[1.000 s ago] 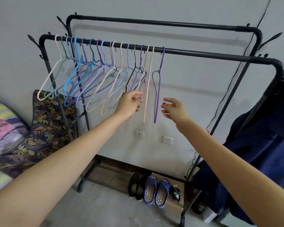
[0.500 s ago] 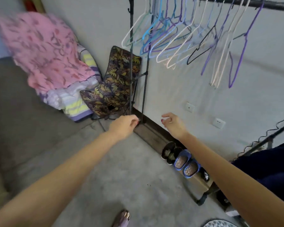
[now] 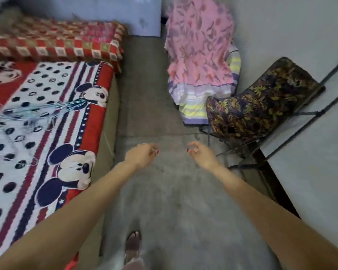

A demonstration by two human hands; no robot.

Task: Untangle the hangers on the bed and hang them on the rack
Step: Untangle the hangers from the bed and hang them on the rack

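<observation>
A blurred tangle of blue and pale hangers (image 3: 45,112) lies on the bed (image 3: 103,121), which is covered by a red, white and blue cartoon blanket, at the left. My left hand (image 3: 142,155) hovers over the grey floor beside the bed's edge, fingers loosely curled, holding nothing. My right hand (image 3: 200,154) hangs a little to its right, fingers also loosely curled and empty. Only the black legs of the rack (image 3: 320,112) show at the right edge; the hangers on it are out of view.
A dark floral folding chair (image 3: 261,114) stands at the right next to the rack leg. Pink and striped cloth (image 3: 199,55) is piled behind it. A red checkered pillow (image 3: 66,45) lies at the bed's head. My foot (image 3: 134,244) is on the grey floor (image 3: 154,94).
The view has swung left and down from the rack to the bed. Both hands have dropped from the hung hangers and are empty.
</observation>
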